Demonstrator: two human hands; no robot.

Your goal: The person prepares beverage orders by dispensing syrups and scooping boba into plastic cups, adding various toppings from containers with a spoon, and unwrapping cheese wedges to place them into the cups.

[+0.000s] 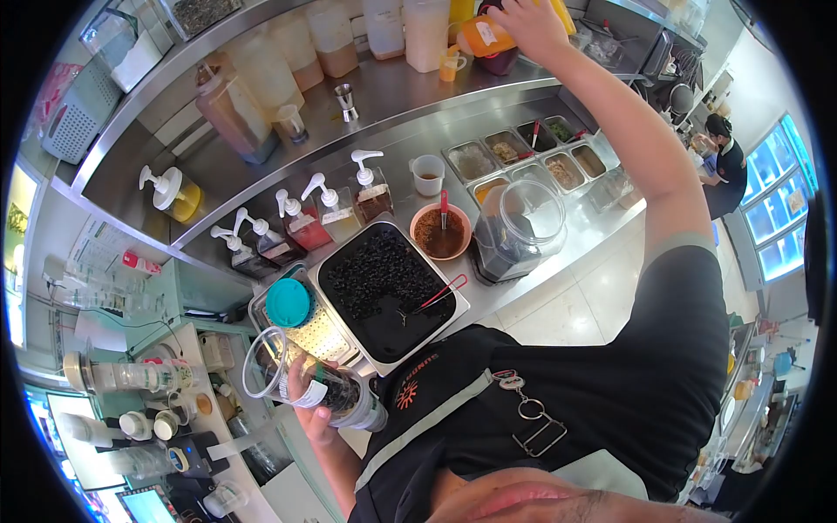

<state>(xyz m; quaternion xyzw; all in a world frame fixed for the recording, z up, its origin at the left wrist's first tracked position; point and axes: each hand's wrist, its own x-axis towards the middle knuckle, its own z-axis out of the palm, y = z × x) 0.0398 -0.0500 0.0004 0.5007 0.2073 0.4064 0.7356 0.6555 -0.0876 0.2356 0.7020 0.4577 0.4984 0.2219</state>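
A person in a dark short-sleeved shirt stands at a metal table (485, 301) in a drinks kitchen, seen from the head down.

The left hand (315, 408), near and to the left, is wrapped around a tilted clear cup (336, 390) with a white label and dark contents; its open rim points left. The cup is held close to the chest, just beside the near end of a deep tray (465, 307) of glossy black beads (375, 261). A ladle (443, 294) with a red handle rests in that tray. Left of it, a teal lid (289, 302) sits on a perforated metal pan (328, 334).

The right arm stretches far forward to a raised metal shelf (384, 98). There the right hand (530, 31) grips an orange jug (485, 36), tipped to the left, with a small orange measuring cup (450, 65) just beside its mouth. The top of the view cuts off part of the jug.

Beyond the black beads are a pink bowl (468, 237) of brown food with a red-handled spoon (444, 209), and, to its right, a large clear jar (514, 231). Pump bottles (307, 225) line the far left; metal tubs (504, 165) of toppings stand far right.

Another person (731, 174) works well apart, at the far right.
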